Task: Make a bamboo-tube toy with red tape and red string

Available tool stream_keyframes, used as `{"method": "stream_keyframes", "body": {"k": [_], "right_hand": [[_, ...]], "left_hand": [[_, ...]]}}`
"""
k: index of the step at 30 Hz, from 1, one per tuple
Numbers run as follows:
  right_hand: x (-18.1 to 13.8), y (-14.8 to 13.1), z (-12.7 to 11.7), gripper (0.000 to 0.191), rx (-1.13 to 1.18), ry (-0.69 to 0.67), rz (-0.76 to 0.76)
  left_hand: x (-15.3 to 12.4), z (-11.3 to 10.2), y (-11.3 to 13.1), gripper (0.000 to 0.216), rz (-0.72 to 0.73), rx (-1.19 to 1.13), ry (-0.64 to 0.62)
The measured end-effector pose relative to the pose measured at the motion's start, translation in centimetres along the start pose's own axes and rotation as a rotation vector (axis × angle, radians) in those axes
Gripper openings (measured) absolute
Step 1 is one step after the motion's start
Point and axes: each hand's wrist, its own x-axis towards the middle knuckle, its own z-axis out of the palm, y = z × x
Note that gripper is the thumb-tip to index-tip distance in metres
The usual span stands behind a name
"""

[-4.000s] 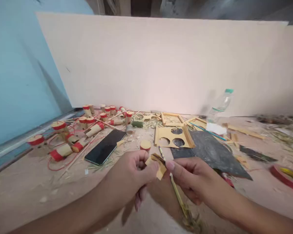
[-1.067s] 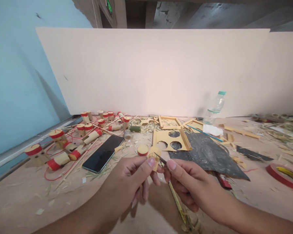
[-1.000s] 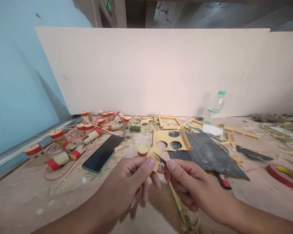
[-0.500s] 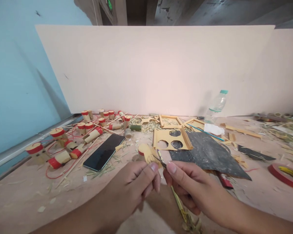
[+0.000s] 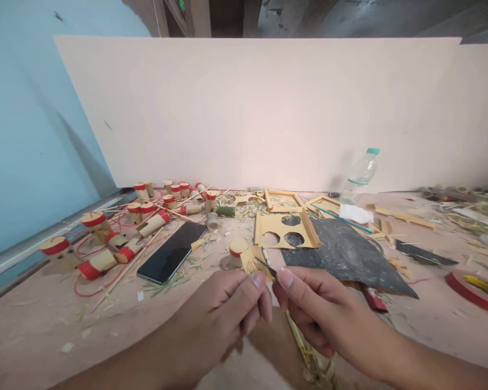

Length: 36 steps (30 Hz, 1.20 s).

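The left hand (image 5: 238, 303) pinches one tan card (image 5: 250, 260). The right hand (image 5: 315, 298) pinches one slim dark tool (image 5: 267, 267). One phone (image 5: 171, 252) lies beyond.

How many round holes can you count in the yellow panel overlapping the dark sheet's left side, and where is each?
3: the far-right hole, the near-left hole and the near-right hole of the yellow panel, as the camera sees it. None seems hidden.
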Motion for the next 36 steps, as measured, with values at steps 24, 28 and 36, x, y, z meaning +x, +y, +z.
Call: {"method": "stream_keyframes", "body": {"k": [24,28,36], "right_hand": [[-0.01,0.07,0.03,0.061,0.045,0.016,0.022],[-0.19,0.21,-0.09,0.061,0.018,0.033,0.034],[-0.36,0.32,-0.02,0.060,0.034,0.037,0.035]], "left_hand": [[-0.24,0.03,0.32,0.055,0.002,-0.054,-0.009],[-0.24,-0.03,0.32,0.055,-0.026,-0.037,-0.009],[-0.32,-0.08,0.31,0.056,-0.018,-0.058,-0.006]]}}
